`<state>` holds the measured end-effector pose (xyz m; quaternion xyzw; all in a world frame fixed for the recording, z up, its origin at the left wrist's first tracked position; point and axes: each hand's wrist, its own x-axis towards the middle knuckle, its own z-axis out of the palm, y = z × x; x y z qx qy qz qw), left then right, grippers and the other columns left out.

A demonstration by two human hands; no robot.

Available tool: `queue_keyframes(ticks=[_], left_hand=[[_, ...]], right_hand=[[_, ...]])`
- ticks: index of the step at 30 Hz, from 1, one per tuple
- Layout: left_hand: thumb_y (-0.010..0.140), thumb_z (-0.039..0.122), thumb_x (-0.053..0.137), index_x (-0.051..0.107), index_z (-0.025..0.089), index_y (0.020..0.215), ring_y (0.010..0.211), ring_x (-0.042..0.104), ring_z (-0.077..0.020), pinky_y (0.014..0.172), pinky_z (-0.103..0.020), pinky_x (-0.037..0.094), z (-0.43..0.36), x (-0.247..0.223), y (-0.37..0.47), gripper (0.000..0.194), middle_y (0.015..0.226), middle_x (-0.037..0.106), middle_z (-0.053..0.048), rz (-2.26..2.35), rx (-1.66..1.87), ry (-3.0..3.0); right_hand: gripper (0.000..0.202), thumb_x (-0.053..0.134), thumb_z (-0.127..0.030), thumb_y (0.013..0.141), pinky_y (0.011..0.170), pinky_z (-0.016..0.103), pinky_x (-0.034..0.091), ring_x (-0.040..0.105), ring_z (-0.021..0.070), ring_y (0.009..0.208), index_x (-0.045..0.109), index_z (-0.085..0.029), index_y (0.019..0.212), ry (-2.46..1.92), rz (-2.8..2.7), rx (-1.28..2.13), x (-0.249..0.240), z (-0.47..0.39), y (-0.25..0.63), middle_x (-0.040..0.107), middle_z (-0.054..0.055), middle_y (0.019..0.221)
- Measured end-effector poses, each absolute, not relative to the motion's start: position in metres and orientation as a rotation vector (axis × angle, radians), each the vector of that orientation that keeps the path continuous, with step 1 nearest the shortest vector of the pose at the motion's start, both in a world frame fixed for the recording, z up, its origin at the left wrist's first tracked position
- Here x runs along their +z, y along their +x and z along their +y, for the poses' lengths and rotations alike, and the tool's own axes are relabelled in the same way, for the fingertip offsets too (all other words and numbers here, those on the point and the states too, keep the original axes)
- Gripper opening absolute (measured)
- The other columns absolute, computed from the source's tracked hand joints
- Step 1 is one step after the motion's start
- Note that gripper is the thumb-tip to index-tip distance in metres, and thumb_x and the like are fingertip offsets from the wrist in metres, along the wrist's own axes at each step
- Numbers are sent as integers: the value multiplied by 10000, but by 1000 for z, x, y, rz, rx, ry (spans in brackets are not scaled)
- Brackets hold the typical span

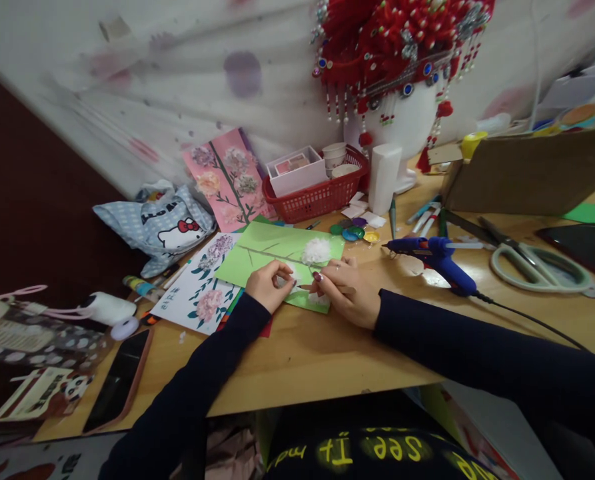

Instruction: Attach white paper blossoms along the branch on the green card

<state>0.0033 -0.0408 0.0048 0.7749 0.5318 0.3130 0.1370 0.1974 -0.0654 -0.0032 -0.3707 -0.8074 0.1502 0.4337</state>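
Yellow lettering point(341, 452) reads "See. It"; fingers clamped, left hand point(268, 285) holds a white piece point(298, 274), right hand point(350, 293) a slim tool point(348, 291).

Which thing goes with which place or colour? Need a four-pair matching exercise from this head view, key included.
Things:
1. White flower
2. Glue gun
3. Basket
4. Scissors

Places and colours:
A. Red, holding a white box
B. To the right of the glue gun
C. On the light-green card
D. Blue, with a black cord

Pairs: 1-C, 2-D, 3-A, 4-B
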Motion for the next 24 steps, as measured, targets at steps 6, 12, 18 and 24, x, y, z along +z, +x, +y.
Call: queue_keyframes(ticks=[6, 12, 18, 24], left_hand=[[731, 204, 596, 628, 174, 837, 490, 453, -94, 552, -233, 440, -33, 7, -9, 115, 760, 685, 2, 1629, 1017, 2262], [776, 148, 497, 670, 147, 1014, 1013, 596, -276, 882, -420, 462, -8, 2, -43, 295, 1113, 656, -138, 1967, 818, 2521], [823, 182, 478, 655, 259, 1117, 1127, 552, -315, 902, -530, 394, -2, -14, -52, 352, 1300, 580, -94, 2117, 402, 2458], [840, 255, 463, 637, 322, 1134, 1145, 531, -316, 904, -544, 354, 2, -21, -59, 348, 1333, 558, -51, 2086, 392, 2435]], right_hand=[[362, 400, -292, 947, 737, 328, 210, 508, 145, 668, 601, -180, 668, -1023, -2106, 291, -9, -61, 190, 635, 10, 605], [404, 412, -363, 956, 745, 324, 206, 509, 140, 661, 611, -179, 656, -990, -2130, 280, -12, -59, 192, 620, 4, 593], [486, 340, -392, 981, 744, 331, 207, 471, 125, 611, 614, -170, 646, -1003, -2191, 236, -8, -54, 190, 591, 8, 591], [502, 299, -410, 989, 761, 328, 239, 493, 133, 635, 618, -167, 687, -942, -2248, 252, -8, -50, 188, 598, 20, 614]])
